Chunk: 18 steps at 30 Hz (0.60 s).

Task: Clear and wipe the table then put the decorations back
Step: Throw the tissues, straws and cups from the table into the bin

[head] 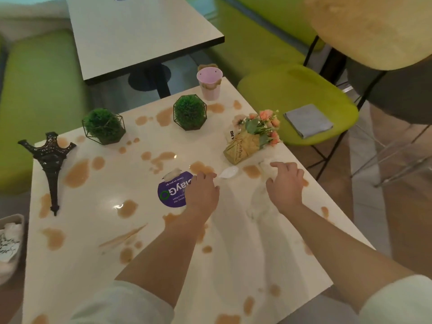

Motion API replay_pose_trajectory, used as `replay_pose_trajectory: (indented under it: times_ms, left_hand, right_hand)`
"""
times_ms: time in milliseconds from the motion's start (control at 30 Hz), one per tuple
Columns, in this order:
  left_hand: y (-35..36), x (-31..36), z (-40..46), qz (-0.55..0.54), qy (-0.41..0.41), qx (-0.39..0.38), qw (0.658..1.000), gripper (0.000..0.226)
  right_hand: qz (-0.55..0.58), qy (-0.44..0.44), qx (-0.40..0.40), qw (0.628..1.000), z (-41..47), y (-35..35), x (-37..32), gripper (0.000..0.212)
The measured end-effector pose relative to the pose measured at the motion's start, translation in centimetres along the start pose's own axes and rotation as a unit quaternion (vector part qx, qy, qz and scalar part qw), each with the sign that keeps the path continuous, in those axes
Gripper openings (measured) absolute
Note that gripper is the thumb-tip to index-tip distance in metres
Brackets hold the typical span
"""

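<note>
Green benches (39, 94) and a green chair (297, 99) ring a white counter (233, 265) blotched all over with brown spills (77, 173). On the chair seat, off the counter's right edge, lies a folded grey cloth (308, 120). At the far corner stands a pink cup (209, 83). Two green plants in wire frames sit along the far part: one plant (189, 112) near the far corner, the other plant (103, 125) toward the left edge. A dark tower model (49, 164) lies on its side at the left edge, its base toward the far side. By the right edge a bouquet (253, 135) of pink flowers in a woven wrap lies tilted, with a small white card (230, 134) just behind it. A round purple sticker (173, 190) marks the counter's middle, and a crumpled white scrap (172, 174) rests on its far rim. Both arms reach out from the near edge in rolled white sleeves (131, 302). The left hand (203, 190) hovers over the sticker's right side, fingers loosely bent and holding nothing, its fingertips just beside a small white spoon-like piece (228, 172) on the counter; whether they touch it I cannot tell. The right hand (285, 182) is spread palm down near the right edge, fingers relaxed and empty, over a pale crumpled tissue (265, 166) just in front of the bouquet. Off the near left corner sits a white bin (10, 244) with paper inside.
</note>
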<state>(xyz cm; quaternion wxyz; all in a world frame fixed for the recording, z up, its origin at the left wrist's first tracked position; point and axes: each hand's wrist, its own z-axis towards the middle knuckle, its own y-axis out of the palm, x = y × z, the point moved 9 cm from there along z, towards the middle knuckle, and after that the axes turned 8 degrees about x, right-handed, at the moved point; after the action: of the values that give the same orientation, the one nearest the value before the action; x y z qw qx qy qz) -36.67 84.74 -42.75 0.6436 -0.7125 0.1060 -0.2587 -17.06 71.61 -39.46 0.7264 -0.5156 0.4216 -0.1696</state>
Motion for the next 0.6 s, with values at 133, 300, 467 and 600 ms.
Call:
replay_pose_trajectory:
  times_ms: [133,300,467,600]
  left_hand:
    - [0.6,0.2,1.0,0.025,0.005,0.006,1.000,0.040]
    - [0.7,0.5,1.5,0.044,0.015,0.012,0.999,0.032]
    - [0.4,0.5,1.5,0.015,0.012,0.030,0.999,0.030]
    - [-0.6,-0.5,0.6,-0.088,-0.029,0.061,0.994,0.023]
  right_hand:
    - [-0.055,-0.008,-0.032,0.998,1.2,1.1,0.9,0.050]
    - [-0.108,-0.034,-0.101,0.988,1.5,3.0,1.3,0.037]
    - [-0.128,-0.037,-0.088,0.987,1.4,3.2,1.6,0.027]
    - [0.035,0.028,-0.015,0.999,1.1,1.2,1.0,0.018]
